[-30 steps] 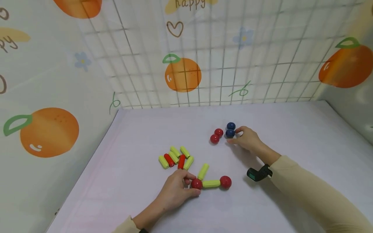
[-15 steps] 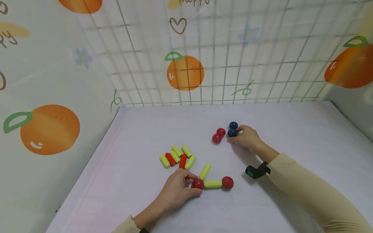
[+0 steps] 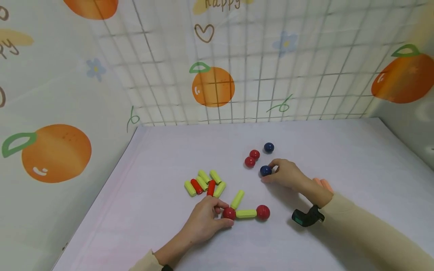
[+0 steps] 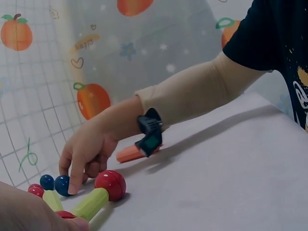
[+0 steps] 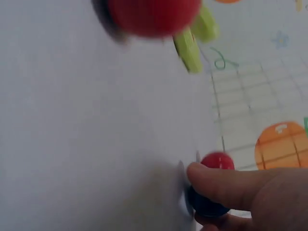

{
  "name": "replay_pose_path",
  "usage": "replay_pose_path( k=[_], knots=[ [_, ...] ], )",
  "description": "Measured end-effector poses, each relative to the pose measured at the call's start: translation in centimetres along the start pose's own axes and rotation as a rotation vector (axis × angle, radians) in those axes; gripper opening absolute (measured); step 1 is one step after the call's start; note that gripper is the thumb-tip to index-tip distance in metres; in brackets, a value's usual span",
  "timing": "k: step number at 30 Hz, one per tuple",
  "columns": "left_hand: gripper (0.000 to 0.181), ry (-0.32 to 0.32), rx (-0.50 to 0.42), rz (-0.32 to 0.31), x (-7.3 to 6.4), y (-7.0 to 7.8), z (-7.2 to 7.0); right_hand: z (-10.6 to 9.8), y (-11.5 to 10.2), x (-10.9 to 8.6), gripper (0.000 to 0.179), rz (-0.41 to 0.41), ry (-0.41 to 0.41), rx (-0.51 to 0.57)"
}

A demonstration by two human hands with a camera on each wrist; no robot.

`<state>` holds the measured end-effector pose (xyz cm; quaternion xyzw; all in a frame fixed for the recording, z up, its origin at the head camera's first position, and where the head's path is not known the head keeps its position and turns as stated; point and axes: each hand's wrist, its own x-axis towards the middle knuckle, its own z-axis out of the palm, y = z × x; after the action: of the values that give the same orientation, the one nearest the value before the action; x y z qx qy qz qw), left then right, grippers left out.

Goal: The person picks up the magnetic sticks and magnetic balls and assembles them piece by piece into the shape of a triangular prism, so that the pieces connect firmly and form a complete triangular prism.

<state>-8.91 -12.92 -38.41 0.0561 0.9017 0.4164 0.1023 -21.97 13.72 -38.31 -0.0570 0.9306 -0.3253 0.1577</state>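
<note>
while the closer blue ball, glossy and dark, is near two loose red balls, my right hand pinches it; my left hand pinches a red ball that touches two yellow-green rods.

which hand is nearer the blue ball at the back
Right. The right hand is in front and slightly right of the back blue ball, pinching the other blue ball; the left hand is farther off, nearer the person and leftward, holding a red ball.
</note>
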Motion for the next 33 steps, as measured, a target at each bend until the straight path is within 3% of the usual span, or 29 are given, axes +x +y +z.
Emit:
replay_pose_path(
  k=[13,33],
  knots=[
    [0.038,-0.021,0.017,-0.008,0.3,0.0,-0.2,2.6,-2.4,-3.1,0.05,-0.138,-0.104,-0.009],
    [0.039,-0.024,0.028,-0.021,0.6,0.1,-0.2,3.2,-2.7,-3.3,0.048,-0.191,-0.142,0.013]
  ],
)
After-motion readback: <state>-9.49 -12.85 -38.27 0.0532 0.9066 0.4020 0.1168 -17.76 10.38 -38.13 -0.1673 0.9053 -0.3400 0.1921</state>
